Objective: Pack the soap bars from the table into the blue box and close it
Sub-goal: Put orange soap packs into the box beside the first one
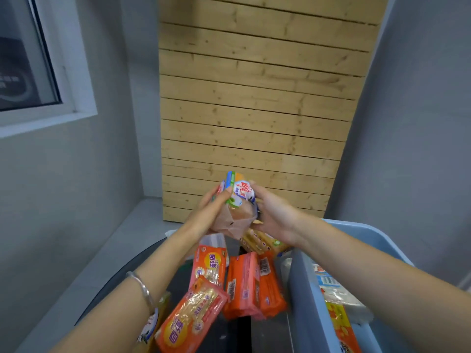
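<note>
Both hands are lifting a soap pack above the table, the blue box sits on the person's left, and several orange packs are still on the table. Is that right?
Not quite: the blue box sits on the person's right, not the left, as the head view shows. The rest holds: the left hand and right hand together hold a soap pack above the table, and several orange packs still lie on it.

single head-worn wide-angle view, facing forward and down, close above table (237,335), wooden panel (254,98) ahead
</note>
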`<control>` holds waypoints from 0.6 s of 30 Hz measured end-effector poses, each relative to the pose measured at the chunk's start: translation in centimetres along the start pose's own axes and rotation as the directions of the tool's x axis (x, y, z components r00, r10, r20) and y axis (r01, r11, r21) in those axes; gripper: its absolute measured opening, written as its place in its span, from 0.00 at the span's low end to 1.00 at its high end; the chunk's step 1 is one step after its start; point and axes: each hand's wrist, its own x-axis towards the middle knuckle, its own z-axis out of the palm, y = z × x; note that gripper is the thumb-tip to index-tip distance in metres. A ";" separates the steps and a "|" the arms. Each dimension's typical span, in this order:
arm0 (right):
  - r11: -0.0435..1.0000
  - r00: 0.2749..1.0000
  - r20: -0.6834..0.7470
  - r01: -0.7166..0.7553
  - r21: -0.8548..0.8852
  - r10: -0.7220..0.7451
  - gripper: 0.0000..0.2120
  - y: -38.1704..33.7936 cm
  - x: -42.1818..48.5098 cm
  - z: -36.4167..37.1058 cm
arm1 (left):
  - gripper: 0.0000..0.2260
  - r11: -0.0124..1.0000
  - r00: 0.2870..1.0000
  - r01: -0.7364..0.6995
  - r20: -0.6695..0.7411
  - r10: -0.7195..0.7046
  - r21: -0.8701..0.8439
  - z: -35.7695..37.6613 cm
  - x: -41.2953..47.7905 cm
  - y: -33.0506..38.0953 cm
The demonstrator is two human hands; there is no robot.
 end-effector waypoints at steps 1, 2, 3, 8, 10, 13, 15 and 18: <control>0.997 0.998 0.005 0.063 -0.035 -0.063 0.18 -0.8 -1.4 -0.1 | 0.21 0.999 1.000 -0.026 -0.011 0.026 -0.039 0.0 -0.8 1.2; 0.989 0.992 0.010 0.127 -0.079 -0.127 0.17 -1.4 -2.8 -0.4 | 0.18 0.995 0.999 -0.049 -0.021 0.048 -0.081 0.2 -1.8 2.4; 0.973 0.982 0.014 0.188 -0.133 -0.188 0.16 -2.0 -4.3 -0.8 | 0.16 0.991 0.997 -0.070 -0.025 0.068 -0.114 0.6 -2.9 3.5; 0.935 0.971 -0.008 0.226 -0.274 -0.237 0.26 -3.4 -11.0 -3.6 | 0.13 0.981 0.992 -0.122 0.021 0.127 -0.154 3.9 -8.2 6.4; 0.971 0.991 0.019 0.131 -0.200 -0.130 0.28 -3.1 -13.0 -4.7 | 0.15 0.972 0.987 -0.133 0.067 0.148 -0.193 6.2 -10.0 6.8; 0.993 0.997 0.040 0.067 -0.097 -0.064 0.30 -2.2 -15.4 -6.5 | 0.17 0.960 0.972 -0.151 0.140 0.187 -0.236 9.8 -11.9 6.9; 0.996 0.998 -0.001 0.068 -0.061 -0.068 0.32 -1.4 -16.5 -8.0 | 0.19 0.966 0.969 -0.149 0.165 0.186 -0.213 11.8 -12.7 6.5; 1.000 0.998 -0.062 0.002 0.009 -0.002 0.34 0.3 -17.7 -10.6 | 0.27 0.985 0.976 -0.161 0.136 0.167 -0.058 13.6 -12.9 5.0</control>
